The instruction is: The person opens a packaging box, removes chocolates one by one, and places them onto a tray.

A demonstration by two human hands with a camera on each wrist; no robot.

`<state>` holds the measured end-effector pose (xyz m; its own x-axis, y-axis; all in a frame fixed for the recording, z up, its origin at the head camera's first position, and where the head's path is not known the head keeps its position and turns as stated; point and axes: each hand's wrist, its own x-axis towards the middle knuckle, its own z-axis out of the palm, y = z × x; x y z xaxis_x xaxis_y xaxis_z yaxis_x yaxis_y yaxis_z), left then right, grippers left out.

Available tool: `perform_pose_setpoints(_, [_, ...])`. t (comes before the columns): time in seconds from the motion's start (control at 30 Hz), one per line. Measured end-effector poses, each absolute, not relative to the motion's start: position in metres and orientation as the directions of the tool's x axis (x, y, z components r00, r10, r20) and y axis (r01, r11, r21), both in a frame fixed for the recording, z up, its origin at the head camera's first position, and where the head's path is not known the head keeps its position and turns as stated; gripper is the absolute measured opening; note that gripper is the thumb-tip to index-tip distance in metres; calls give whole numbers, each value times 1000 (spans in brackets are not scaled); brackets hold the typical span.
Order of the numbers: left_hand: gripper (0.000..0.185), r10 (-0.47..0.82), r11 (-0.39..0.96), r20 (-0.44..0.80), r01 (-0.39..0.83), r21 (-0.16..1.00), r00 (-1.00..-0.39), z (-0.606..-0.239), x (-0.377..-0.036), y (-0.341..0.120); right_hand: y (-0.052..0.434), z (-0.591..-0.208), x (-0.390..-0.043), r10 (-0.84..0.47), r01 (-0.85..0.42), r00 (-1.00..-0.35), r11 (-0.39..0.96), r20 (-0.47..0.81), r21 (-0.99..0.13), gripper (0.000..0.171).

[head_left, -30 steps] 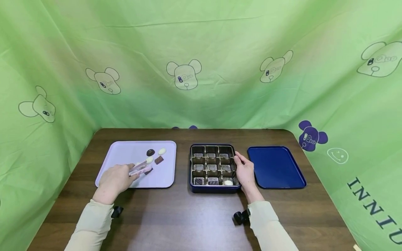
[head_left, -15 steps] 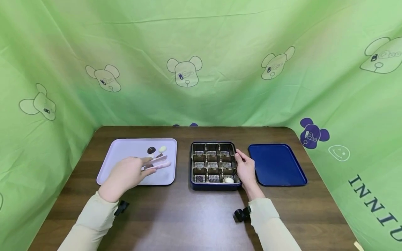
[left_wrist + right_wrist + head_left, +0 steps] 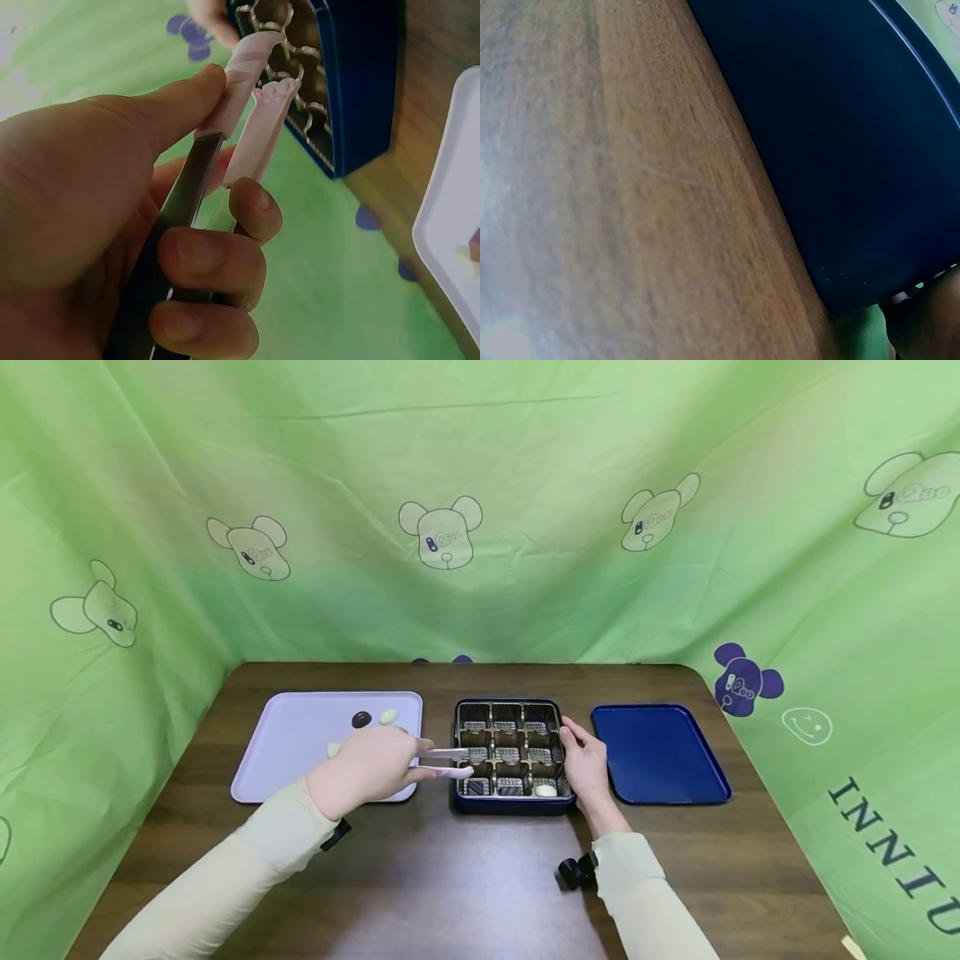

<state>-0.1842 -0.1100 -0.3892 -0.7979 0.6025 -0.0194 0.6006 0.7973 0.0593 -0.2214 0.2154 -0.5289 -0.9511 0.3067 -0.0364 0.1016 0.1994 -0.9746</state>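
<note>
My left hand (image 3: 378, 768) grips pink-tipped tongs (image 3: 447, 762), thumb on one arm and fingers on the other (image 3: 259, 97). The tips reach over the left edge of the dark blue chocolate box (image 3: 510, 807), and I see nothing between them in the left wrist view. The box's gold insert has a white chocolate (image 3: 545, 790) and two dark ones (image 3: 476, 787) in its front row. My right hand (image 3: 583, 764) rests against the box's right wall. On the lilac tray (image 3: 285, 752) lie a dark oval chocolate (image 3: 362, 719) and two white ones (image 3: 387, 716); others are hidden behind my hand.
A dark blue lid (image 3: 660, 756) lies flat to the right of the box, also filling the right wrist view (image 3: 840, 150). The brown wooden table (image 3: 450, 877) is ringed by green printed cloth (image 3: 480, 485) at the back and both sides.
My left hand has carried the tongs rightward from the lilac tray to the left edge of the chocolate box. The right hand has stayed at the box.
</note>
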Motion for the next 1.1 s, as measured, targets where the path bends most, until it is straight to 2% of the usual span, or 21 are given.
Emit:
perform_pose_setpoints(0.13, [27,636,771,-50,635,36,-770,-393,-188,-98,215,-527,-221,305,108,-951,182,-48,-977,41])
perform_pose_setpoints(0.27, [27,659,751,-80,660,15,-748,-395,-190,-88,215,-527,-220,304,108,-951,167,-53,-980,41])
perform_pose_setpoints(0.57, [36,587,797,-127,599,-84,-799,-400,-192,-70,216,-527,-221,306,112,-950,168,-56,-980,41])
perform_pose_setpoints(0.77, [43,565,793,-154,585,-172,-811,-408,-193,-55,215,-527,-221,320,105,-946,169,-46,-980,41])
perform_pose_setpoints(1.1, [34,524,778,-240,574,-254,-817,-412,-195,-31,215,-529,-220,325,92,-945,184,-28,-979,40])
